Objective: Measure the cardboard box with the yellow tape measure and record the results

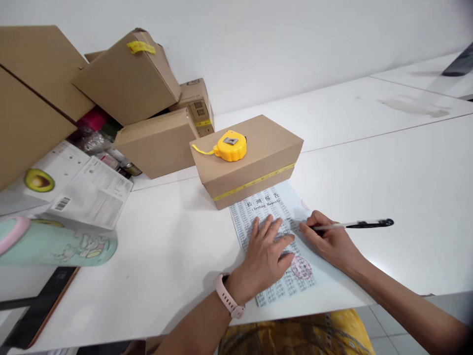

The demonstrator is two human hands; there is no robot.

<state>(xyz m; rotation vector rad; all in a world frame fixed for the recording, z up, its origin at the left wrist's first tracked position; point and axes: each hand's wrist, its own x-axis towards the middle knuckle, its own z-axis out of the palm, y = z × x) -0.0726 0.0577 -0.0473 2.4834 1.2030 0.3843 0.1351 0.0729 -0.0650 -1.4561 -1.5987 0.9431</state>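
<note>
My left hand (264, 256) lies flat with fingers spread on a printed test report sheet (271, 209) near the front edge of the white table (166, 256). A pale pink watch sits on that wrist. My right hand (327, 239) grips a pen (354, 225), its tip touching the sheet's right side. Just beyond the sheet stands a closed cardboard box (254, 167) sealed with yellow tape. A yellow tape measure (231, 146) rests on top of the box.
Several cardboard boxes (129, 79) are piled at the back left against the wall. Printed leaflets (92, 192) lie in front of them. A mint and pink bottle (55, 241) lies at the left edge, with a dark tablet (44, 305) below it.
</note>
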